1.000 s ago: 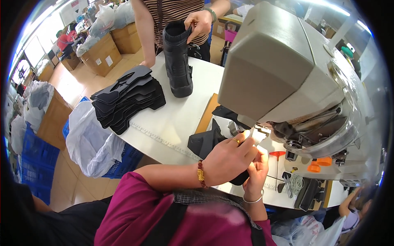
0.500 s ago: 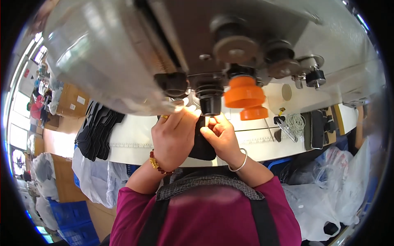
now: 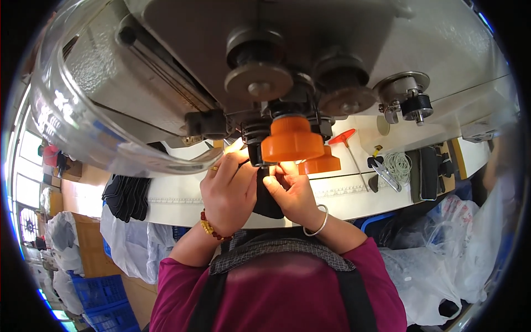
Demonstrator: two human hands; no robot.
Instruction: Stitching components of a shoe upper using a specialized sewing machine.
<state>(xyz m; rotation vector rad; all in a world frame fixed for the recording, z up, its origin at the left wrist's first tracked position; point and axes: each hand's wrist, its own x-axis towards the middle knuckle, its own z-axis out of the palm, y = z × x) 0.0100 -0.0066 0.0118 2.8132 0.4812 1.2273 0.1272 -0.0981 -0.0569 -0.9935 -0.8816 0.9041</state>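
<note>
Close in front of me, a black fabric piece lies beneath the head of a sewing machine. At its left edge is my left hand, fingers bent together and holding it, their tips partly hidden by the machine. My right hand pinches the right side of the piece between thumb and curled fingers, just below the orange knobs. The machine's parts hide the far end of the piece and the stitching spot, where a bright light shines.
A stack of black cut pieces lies at the table's left. To the right are a red-handled tool, thread snips and a coil of pale cord. Plastic bags hang beside the table; a clear curved guard stands close ahead.
The view has shifted, so the machine head appears further left and the red-handled tool now shows. Both hands keep hold of the black piece; the right hand sits slightly lower in view.
</note>
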